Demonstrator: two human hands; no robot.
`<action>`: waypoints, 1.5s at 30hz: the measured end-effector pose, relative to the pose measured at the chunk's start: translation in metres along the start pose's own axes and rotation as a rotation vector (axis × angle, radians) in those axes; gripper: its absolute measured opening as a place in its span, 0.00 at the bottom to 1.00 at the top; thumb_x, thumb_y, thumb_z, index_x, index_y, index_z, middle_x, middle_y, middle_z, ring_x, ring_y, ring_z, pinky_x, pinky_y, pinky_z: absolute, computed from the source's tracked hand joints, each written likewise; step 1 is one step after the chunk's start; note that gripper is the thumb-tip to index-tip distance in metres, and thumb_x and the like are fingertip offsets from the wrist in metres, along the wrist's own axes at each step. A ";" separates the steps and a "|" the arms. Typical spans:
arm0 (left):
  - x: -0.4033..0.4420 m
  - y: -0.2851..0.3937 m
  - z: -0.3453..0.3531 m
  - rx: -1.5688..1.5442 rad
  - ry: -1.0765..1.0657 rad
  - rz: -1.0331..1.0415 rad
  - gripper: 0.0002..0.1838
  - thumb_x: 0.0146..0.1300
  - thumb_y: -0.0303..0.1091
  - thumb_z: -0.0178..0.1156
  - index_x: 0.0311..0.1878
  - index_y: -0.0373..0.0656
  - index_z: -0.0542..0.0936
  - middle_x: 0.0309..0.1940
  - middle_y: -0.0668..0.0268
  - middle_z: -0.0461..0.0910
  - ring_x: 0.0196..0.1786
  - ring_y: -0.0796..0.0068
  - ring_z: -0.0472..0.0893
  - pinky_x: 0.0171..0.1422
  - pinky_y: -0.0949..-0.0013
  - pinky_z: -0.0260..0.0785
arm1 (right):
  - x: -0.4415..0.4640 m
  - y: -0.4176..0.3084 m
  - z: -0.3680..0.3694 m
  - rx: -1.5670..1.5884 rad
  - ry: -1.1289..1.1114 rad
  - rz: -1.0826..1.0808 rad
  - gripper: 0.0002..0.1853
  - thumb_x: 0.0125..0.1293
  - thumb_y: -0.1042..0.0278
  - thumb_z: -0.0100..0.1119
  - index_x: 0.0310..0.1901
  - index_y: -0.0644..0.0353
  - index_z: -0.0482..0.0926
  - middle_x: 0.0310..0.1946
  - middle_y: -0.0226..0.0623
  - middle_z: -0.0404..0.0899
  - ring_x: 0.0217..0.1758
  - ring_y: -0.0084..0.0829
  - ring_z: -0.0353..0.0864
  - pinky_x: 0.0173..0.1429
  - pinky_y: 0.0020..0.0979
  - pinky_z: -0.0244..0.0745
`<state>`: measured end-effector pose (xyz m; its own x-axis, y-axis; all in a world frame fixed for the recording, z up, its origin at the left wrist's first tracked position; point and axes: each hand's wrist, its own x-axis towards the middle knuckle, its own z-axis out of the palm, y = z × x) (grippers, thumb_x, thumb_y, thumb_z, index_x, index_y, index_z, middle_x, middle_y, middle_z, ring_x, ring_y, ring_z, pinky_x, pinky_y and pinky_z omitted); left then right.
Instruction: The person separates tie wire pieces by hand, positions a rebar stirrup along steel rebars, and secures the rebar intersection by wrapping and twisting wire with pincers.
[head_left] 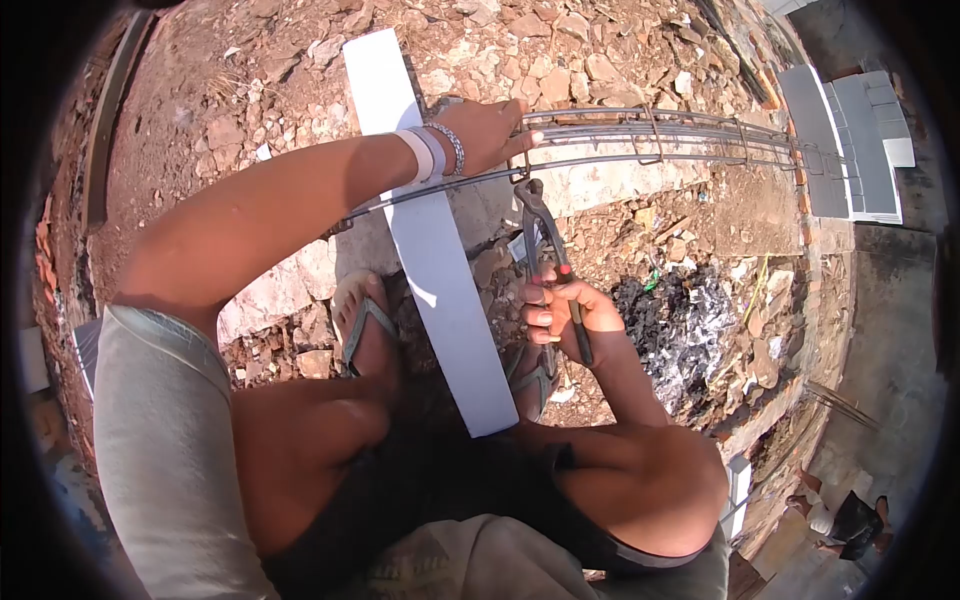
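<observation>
A long cage of thin steel rebar (700, 152) with square stirrups runs from in front of me toward the right. My left hand (482, 135) reaches over its near end, the fingers closed round the bars at a stirrup. My right hand (575, 308) is wrapped round the handles of dark metal tying pincers (541, 222). The pincers' jaws point up and meet the lower bar just below my left hand. Whether they bite on a wire there is too small to tell. A long white board (432, 262) passes beneath the cage, its near end between my knees.
Broken stone and rubble (560, 60) cover the ground. Grey-white ash and black char (690, 340) lie right of my right hand. Grey panels (868, 140) stand at the cage's far end. Another person (855, 522) is at the lower right. My sandalled foot (362, 315) is beside the board.
</observation>
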<state>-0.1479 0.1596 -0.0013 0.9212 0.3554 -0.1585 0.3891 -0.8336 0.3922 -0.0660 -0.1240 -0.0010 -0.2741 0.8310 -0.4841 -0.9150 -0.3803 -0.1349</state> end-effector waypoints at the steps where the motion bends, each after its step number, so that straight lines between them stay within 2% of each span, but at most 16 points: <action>1: 0.001 0.000 -0.001 0.010 -0.005 0.003 0.31 0.77 0.58 0.40 0.59 0.35 0.68 0.39 0.47 0.82 0.44 0.45 0.82 0.54 0.50 0.72 | -0.001 -0.006 0.006 -0.040 0.026 0.043 0.06 0.71 0.62 0.50 0.46 0.49 0.71 0.34 0.26 0.65 0.32 0.26 0.63 0.33 0.28 0.56; 5: 0.002 -0.001 0.001 0.040 0.005 0.028 0.31 0.78 0.56 0.38 0.63 0.35 0.66 0.39 0.46 0.83 0.44 0.44 0.83 0.55 0.50 0.73 | -0.006 -0.021 0.013 -0.438 0.274 0.044 0.15 0.76 0.53 0.50 0.46 0.58 0.72 0.29 0.30 0.71 0.27 0.25 0.64 0.33 0.30 0.62; 7: 0.004 -0.001 0.003 0.035 -0.001 0.027 0.30 0.78 0.55 0.36 0.63 0.35 0.65 0.39 0.46 0.83 0.44 0.43 0.82 0.55 0.49 0.73 | 0.001 -0.032 0.001 -1.735 0.536 -0.191 0.15 0.76 0.56 0.50 0.48 0.62 0.70 0.35 0.52 0.79 0.33 0.49 0.80 0.38 0.45 0.73; 9: 0.007 -0.003 0.003 0.051 -0.015 0.021 0.30 0.78 0.55 0.36 0.63 0.35 0.65 0.39 0.46 0.83 0.44 0.43 0.82 0.55 0.49 0.73 | -0.004 -0.046 0.003 -2.011 0.767 -0.311 0.13 0.74 0.62 0.51 0.48 0.66 0.69 0.39 0.66 0.78 0.44 0.64 0.80 0.46 0.52 0.74; 13: 0.003 0.000 -0.005 0.048 -0.054 0.010 0.29 0.78 0.55 0.36 0.62 0.35 0.65 0.41 0.45 0.82 0.44 0.43 0.82 0.54 0.49 0.72 | -0.002 -0.043 0.002 -1.981 0.797 -0.311 0.12 0.72 0.66 0.55 0.45 0.68 0.69 0.38 0.66 0.79 0.45 0.67 0.78 0.47 0.54 0.73; 19: 0.004 -0.004 0.003 0.043 0.012 0.035 0.31 0.78 0.55 0.38 0.66 0.34 0.64 0.44 0.48 0.83 0.46 0.44 0.82 0.57 0.51 0.72 | -0.022 -0.053 -0.004 -1.556 0.487 -0.160 0.20 0.64 0.67 0.58 0.55 0.67 0.70 0.39 0.41 0.78 0.42 0.34 0.78 0.46 0.35 0.74; 22: 0.002 0.001 0.003 0.003 0.001 -0.025 0.33 0.77 0.54 0.42 0.71 0.35 0.61 0.56 0.47 0.77 0.56 0.46 0.79 0.65 0.52 0.68 | -0.024 -0.053 -0.014 -1.130 0.328 -0.085 0.21 0.62 0.66 0.59 0.55 0.63 0.72 0.38 0.32 0.76 0.43 0.21 0.77 0.45 0.25 0.73; 25: -0.016 0.020 0.010 0.199 0.476 0.113 0.32 0.76 0.52 0.46 0.72 0.37 0.61 0.67 0.47 0.65 0.67 0.48 0.68 0.71 0.48 0.60 | -0.020 -0.064 -0.021 -1.429 0.330 -0.080 0.21 0.61 0.66 0.60 0.55 0.65 0.72 0.40 0.33 0.76 0.43 0.23 0.77 0.45 0.28 0.73; 27: -0.045 0.058 -0.015 -0.101 0.464 0.171 0.33 0.73 0.52 0.52 0.69 0.35 0.62 0.66 0.49 0.63 0.66 0.50 0.66 0.69 0.49 0.59 | -0.020 -0.061 -0.019 -1.477 0.303 -0.145 0.23 0.61 0.65 0.60 0.55 0.65 0.72 0.42 0.38 0.76 0.44 0.28 0.77 0.47 0.32 0.73; 31: -0.098 0.100 -0.011 -1.458 -0.080 -0.860 0.41 0.65 0.61 0.59 0.63 0.30 0.65 0.53 0.51 0.72 0.52 0.59 0.77 0.58 0.62 0.73 | -0.023 -0.053 -0.021 -1.557 0.302 -0.269 0.26 0.60 0.56 0.60 0.55 0.65 0.71 0.44 0.51 0.76 0.46 0.45 0.77 0.51 0.41 0.73; 32: -0.102 0.097 -0.013 -1.547 -0.270 -1.000 0.55 0.60 0.71 0.58 0.71 0.27 0.58 0.62 0.44 0.68 0.60 0.52 0.76 0.67 0.57 0.70 | -0.016 -0.046 -0.032 -1.581 0.319 -0.383 0.26 0.59 0.55 0.61 0.52 0.66 0.71 0.40 0.50 0.77 0.43 0.47 0.79 0.48 0.43 0.73; 33: -0.101 0.095 -0.015 -1.576 -0.336 -1.041 0.63 0.58 0.75 0.56 0.76 0.27 0.48 0.69 0.39 0.61 0.66 0.46 0.72 0.72 0.54 0.65 | -0.010 -0.039 -0.043 -1.608 0.339 -0.498 0.26 0.58 0.54 0.61 0.50 0.66 0.71 0.35 0.50 0.78 0.40 0.48 0.80 0.45 0.45 0.74; 37: -0.061 0.068 0.000 -1.636 -0.185 -0.833 0.66 0.55 0.79 0.55 0.77 0.28 0.47 0.73 0.43 0.58 0.71 0.50 0.67 0.77 0.56 0.58 | -0.018 -0.029 -0.025 -1.448 0.357 -0.474 0.28 0.54 0.52 0.65 0.46 0.68 0.72 0.32 0.51 0.80 0.37 0.52 0.81 0.42 0.48 0.74; 41: -0.051 0.059 0.004 -1.503 -0.461 -0.615 0.57 0.62 0.75 0.54 0.75 0.31 0.55 0.68 0.51 0.66 0.71 0.55 0.68 0.78 0.59 0.57 | -0.013 -0.015 -0.025 -1.411 0.415 -0.460 0.28 0.53 0.53 0.65 0.46 0.69 0.71 0.33 0.54 0.81 0.40 0.55 0.82 0.43 0.49 0.74; 42: -0.048 0.074 0.001 -1.525 -0.304 -0.891 0.47 0.66 0.71 0.53 0.69 0.34 0.64 0.63 0.53 0.70 0.64 0.58 0.74 0.73 0.60 0.63 | -0.004 -0.010 -0.021 -1.410 0.396 -0.477 0.28 0.53 0.54 0.65 0.46 0.70 0.70 0.33 0.55 0.81 0.40 0.56 0.82 0.43 0.49 0.75; 45: -0.033 0.080 0.021 -1.524 -0.204 -0.890 0.37 0.70 0.68 0.49 0.56 0.37 0.72 0.49 0.56 0.77 0.53 0.60 0.77 0.64 0.57 0.69 | -0.014 -0.008 -0.019 -1.398 0.436 -0.521 0.27 0.54 0.56 0.63 0.45 0.72 0.69 0.34 0.58 0.80 0.42 0.57 0.82 0.45 0.50 0.75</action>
<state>-0.1472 0.0718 0.0163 0.4881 0.2860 -0.8246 0.4817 0.6996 0.5278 -0.0487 -0.1405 -0.0095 0.3060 0.9035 -0.3001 0.1845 -0.3656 -0.9123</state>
